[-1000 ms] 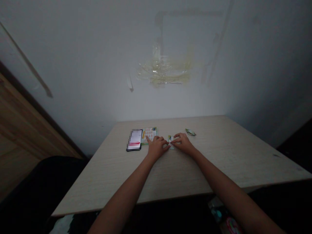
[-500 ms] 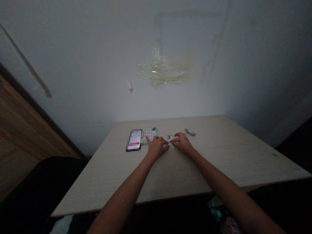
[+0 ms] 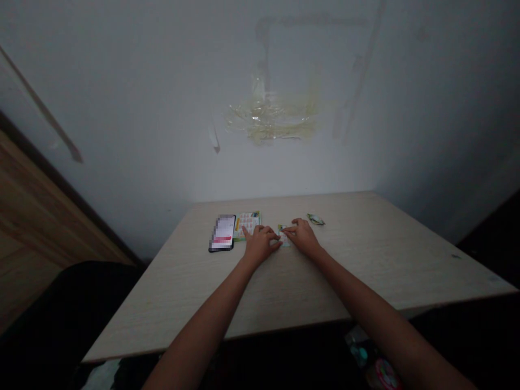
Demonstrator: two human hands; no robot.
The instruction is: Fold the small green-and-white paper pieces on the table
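Observation:
A small printed sheet (image 3: 285, 241), pale with a coloured top edge, lies on the table between my two hands. At its left edge, my left hand (image 3: 260, 244) has its fingertips closed on the sheet, with the thumb near the bottom. My right hand (image 3: 304, 236) pinches at the sheet's upper right part with thumb and fingers together. Fine print on the sheet is too small to read. Left of my left hand is a larger green-edged printed card (image 3: 248, 221), partly covered by the hand.
A phone (image 3: 222, 233) with a lit screen lies at the left, against the printed card. A crumpled green and white wrapper (image 3: 316, 219) sits beyond my right hand. The table (image 3: 365, 244) meets a taped wall (image 3: 280, 168) at the back. Colourful items (image 3: 382, 371) show below the front edge.
My right hand's fingertips have shifted slightly upward along the small sheet, showing more of its lower part. The left hand stays in nearly the same place.

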